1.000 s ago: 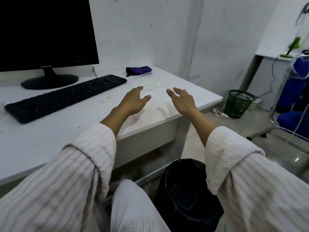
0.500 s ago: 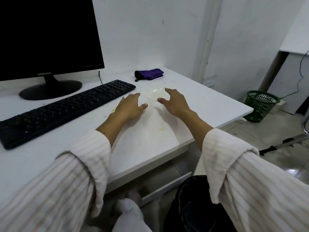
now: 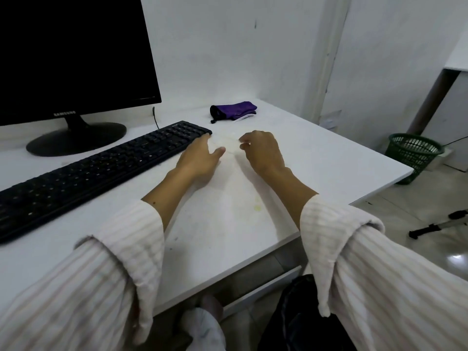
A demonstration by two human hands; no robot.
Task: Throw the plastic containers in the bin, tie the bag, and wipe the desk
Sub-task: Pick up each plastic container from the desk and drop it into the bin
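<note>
White desk carries a black keyboard, my landmark: behind it stands a black monitor whose bezel reads SAMSUNG, and past its right end lies a purple pouch with a small white label too blurred to read. Just right of the keyboard a clear plastic container, faint and hard to make out, sits on the desk between both hands; the left hand lies with fingers stretched toward it, the right hand curls its fingers at its edge, though a firm grip cannot be told. Below the desk, nearer than the keyboard, hangs a black bin bag, and far right stands a green basket.
</note>
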